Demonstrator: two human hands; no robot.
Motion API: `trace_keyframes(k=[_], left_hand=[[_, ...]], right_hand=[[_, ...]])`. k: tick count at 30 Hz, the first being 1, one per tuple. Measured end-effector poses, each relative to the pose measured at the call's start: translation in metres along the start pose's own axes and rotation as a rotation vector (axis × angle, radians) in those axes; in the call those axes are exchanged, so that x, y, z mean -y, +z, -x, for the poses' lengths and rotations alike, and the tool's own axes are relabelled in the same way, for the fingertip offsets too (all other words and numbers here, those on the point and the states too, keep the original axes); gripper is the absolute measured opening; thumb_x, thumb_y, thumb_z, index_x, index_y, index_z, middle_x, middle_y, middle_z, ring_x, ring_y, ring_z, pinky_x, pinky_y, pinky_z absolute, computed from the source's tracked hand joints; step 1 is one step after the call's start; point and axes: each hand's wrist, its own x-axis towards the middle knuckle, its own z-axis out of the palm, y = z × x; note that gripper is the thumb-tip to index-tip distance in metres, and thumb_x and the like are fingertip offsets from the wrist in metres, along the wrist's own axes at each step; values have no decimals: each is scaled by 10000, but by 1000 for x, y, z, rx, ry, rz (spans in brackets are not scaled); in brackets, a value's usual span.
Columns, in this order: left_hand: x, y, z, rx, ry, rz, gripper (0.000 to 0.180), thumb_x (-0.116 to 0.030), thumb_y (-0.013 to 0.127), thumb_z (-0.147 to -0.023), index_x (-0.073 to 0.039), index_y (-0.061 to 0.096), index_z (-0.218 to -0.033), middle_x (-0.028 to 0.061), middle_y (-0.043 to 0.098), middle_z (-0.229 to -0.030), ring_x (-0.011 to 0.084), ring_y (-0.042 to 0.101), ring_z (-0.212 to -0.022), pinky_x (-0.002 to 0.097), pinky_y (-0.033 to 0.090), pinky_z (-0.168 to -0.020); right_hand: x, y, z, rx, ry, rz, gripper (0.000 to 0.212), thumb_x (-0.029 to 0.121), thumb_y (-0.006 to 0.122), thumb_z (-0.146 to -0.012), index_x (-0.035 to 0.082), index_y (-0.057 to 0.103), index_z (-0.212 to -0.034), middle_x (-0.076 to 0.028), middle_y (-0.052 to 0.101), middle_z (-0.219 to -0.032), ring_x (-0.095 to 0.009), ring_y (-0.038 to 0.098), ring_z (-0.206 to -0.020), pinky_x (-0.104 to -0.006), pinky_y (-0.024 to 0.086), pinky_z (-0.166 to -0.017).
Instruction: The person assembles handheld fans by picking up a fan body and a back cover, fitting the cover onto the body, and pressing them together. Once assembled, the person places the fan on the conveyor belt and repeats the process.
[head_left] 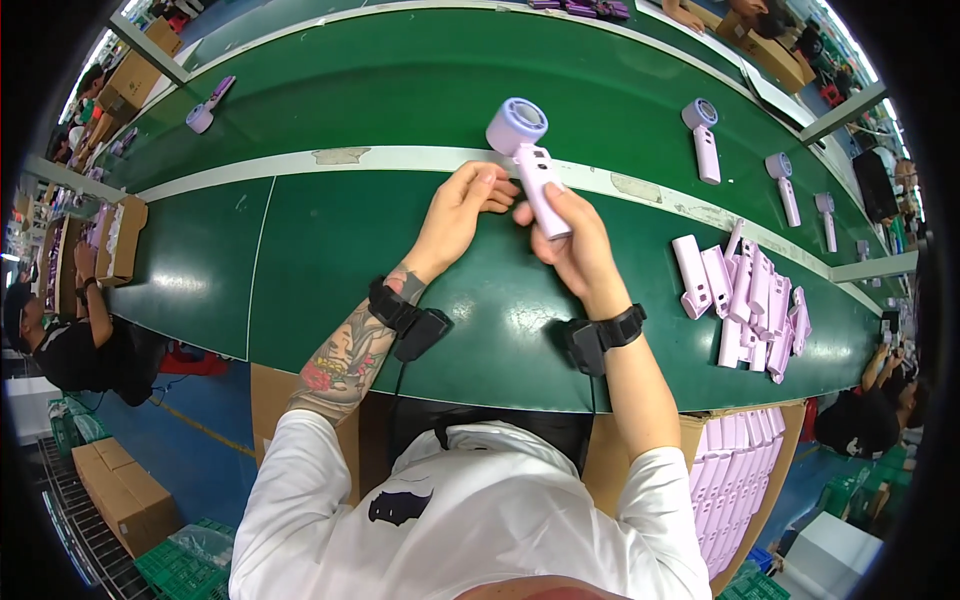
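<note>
My right hand (575, 235) is wrapped round the pink handle of a handheld fan (543, 188). Its round lilac head points up and away from me, over the white strip between the table and the belt. Just left of the handle is my left hand (465, 212), its fingers loosely bent and apart, with nothing seen in them. Whether its fingertips touch the fan I cannot tell. To the right, a heap of pink handle shells (760, 300) lies on the green table (350, 260).
Beyond the white strip runs a green conveyor belt (370, 75). Several similar fans lie along it, such as one fan (706, 150) at the right and another (205, 112) at far left. A carton of pink shells (735, 480) stands below the table at my right. Co-workers sit on both sides.
</note>
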Motion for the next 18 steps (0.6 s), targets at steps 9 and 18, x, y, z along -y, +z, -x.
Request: trace_keyframes(k=[9, 18], left_hand=[[-3, 7, 10, 77, 56, -428, 279, -185, 462, -1077, 24, 641, -1029, 83, 697, -933, 147, 659, -866, 282, 534, -817], [-9, 1, 15, 90, 198, -667, 193, -176, 543, -1026, -16, 649, -1007, 92, 709, -903, 198, 687, -814, 307, 532, -743]], right_hand=[[24, -36, -8, -555, -168, 148, 368, 181, 610, -1010, -29, 564, -1308, -123, 708, -1070, -151, 683, -858, -248, 545, -709], [120, -54, 77, -780, -210, 1675, 500, 132, 645, -939, 49, 514, -1414, -186, 690, -1158, -261, 679, -1058, -361, 541, -908]])
